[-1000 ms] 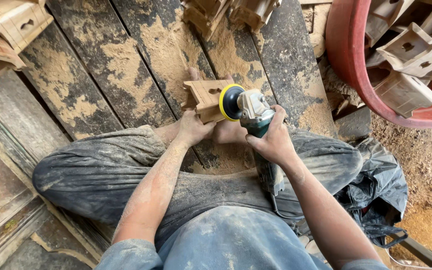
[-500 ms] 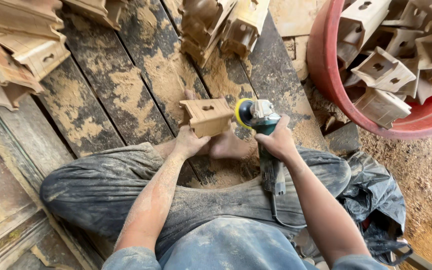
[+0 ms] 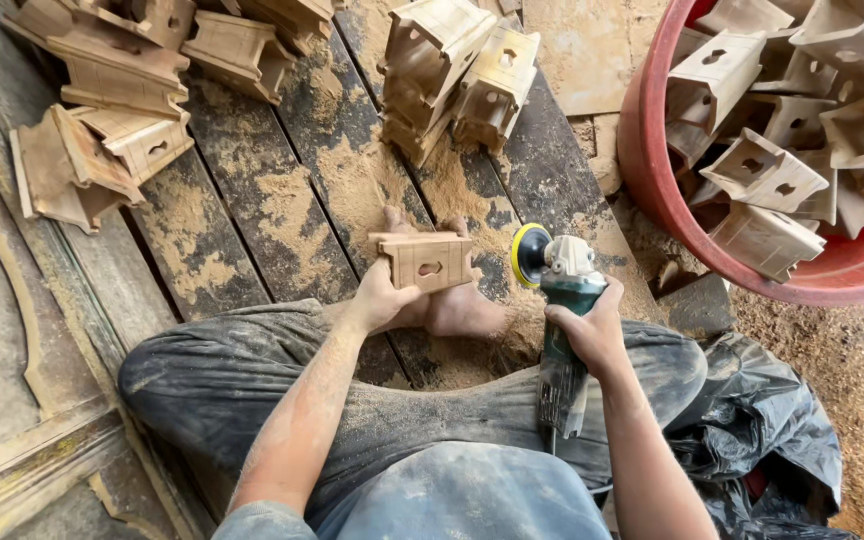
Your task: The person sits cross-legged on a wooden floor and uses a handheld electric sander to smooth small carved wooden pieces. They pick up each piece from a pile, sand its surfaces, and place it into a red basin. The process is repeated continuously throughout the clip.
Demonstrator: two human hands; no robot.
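Single head-worn view: looked steeply down from above the seated person's lap, facing forward over the plank floor [image 3: 252,200]. Close range; both forearms filled the lower frame. Red tub [image 3: 652,170] lay beyond and right of the right hand [image 3: 592,335].

A grey label [image 3: 559,392] on the grinder's body (print unreadable); no packages, signs, screens.

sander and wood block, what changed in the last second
The sander came off the wood block: its yellow disc touched the block a second ago and now stands clear to its right. The left hand turned the block, slot face now up. The right hand still grips the sander; the person stays seated.
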